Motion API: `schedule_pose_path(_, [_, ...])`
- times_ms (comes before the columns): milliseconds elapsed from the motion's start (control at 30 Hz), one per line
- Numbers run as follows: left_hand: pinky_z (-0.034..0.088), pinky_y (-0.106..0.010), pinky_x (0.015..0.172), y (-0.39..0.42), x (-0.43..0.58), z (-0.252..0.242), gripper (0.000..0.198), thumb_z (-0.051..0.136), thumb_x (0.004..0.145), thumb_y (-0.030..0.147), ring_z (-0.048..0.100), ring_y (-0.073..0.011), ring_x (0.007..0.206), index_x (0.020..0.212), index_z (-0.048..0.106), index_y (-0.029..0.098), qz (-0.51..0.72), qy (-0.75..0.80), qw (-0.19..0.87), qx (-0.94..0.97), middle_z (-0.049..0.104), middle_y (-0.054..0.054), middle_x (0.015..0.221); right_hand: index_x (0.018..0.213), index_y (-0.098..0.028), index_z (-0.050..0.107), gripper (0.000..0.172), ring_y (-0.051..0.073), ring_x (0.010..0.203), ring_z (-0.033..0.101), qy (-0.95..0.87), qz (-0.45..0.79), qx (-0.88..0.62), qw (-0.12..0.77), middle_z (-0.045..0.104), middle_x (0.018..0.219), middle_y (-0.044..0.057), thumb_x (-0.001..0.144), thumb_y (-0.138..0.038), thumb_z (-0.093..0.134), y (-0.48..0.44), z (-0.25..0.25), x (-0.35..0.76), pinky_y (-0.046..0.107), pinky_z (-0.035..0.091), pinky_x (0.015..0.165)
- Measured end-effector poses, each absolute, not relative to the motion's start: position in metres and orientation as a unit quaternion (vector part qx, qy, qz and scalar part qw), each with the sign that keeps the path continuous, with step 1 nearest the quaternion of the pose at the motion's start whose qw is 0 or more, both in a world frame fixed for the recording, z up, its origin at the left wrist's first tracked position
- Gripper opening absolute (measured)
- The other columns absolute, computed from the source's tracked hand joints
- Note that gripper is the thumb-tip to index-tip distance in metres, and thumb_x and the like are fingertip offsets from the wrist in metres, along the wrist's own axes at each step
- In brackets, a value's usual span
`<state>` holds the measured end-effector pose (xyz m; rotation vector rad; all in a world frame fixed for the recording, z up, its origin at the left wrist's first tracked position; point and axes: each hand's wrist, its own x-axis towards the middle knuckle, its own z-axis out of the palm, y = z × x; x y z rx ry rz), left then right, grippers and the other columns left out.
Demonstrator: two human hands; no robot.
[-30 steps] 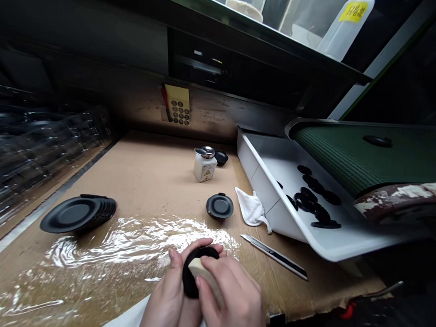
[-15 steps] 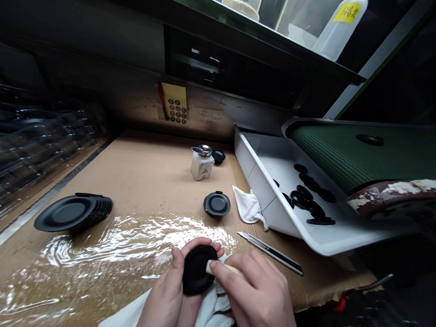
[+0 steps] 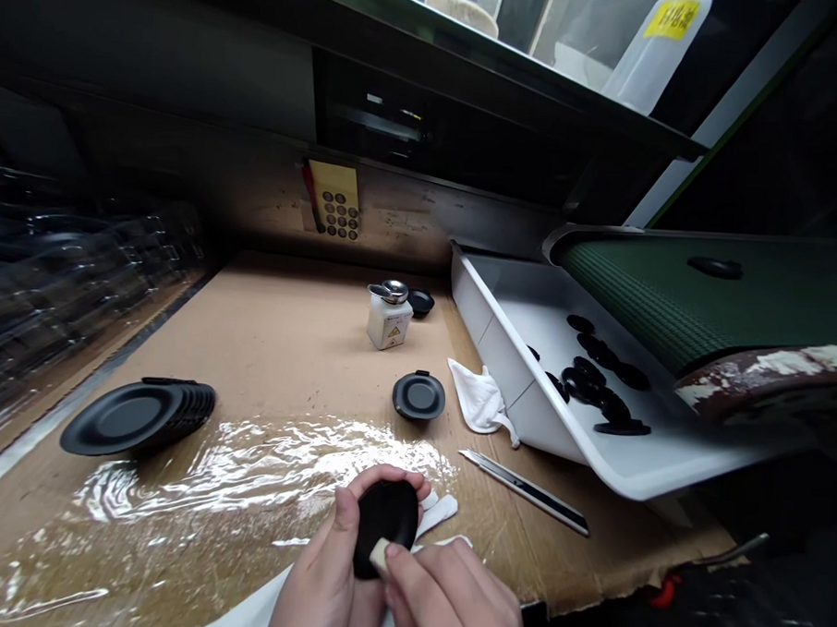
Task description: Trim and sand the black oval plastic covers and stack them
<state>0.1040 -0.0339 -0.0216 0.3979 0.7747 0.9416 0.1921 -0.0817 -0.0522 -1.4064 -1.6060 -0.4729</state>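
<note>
In the head view, a black disc [image 3: 385, 525] is held curled in the left hand [image 3: 328, 573] near the front edge of the bench [image 3: 271, 344]; a cream pad [image 3: 378, 556] is pinched by the right hand [image 3: 451, 601] against the disc's lower rim, having been shifted down from its side.

Head-worn view, looking forward and down

2 bare hands, left hand [image 3: 314, 577], right hand [image 3: 454, 603], slender fingers [image 3: 421, 582], short fingernails [image 3: 392, 551]

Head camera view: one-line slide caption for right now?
Left hand holds a black disc while right hand presses a pale pad against it, over a white cloth.
</note>
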Motion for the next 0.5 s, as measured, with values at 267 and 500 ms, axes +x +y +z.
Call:
schedule_pose_path(267, [0.032,-0.039,0.1,-0.032,0.103,-0.018,0.034,0.045,0.082,0.045,0.058,-0.0234,0.1,0.087,0.065,0.018,0.416,0.304,0.848,0.123,0.069,-0.007,0.094,0.097,-0.014,0.064,0.024,0.015,0.063,0.054,-0.775,-0.218,-0.502,0.316,0.067,0.081,0.006,0.084,-0.015,0.044,-0.072,-0.02,0.236,0.028,0.041,0.055])
schedule_pose_path(500, [0.04,-0.044,0.096,-0.032,0.103,-0.011,0.028,0.049,0.083,0.033,0.062,-0.0254,0.098,0.099,0.061,0.014,0.422,0.355,0.828,0.103,0.072,-0.012,0.094,0.102,-0.018,0.062,0.024,0.015,0.073,0.055,-0.76,-0.126,-0.521,0.366,0.066,0.084,0.003,0.084,-0.011,0.048,-0.056,-0.012,0.256,0.029,0.045,0.065])
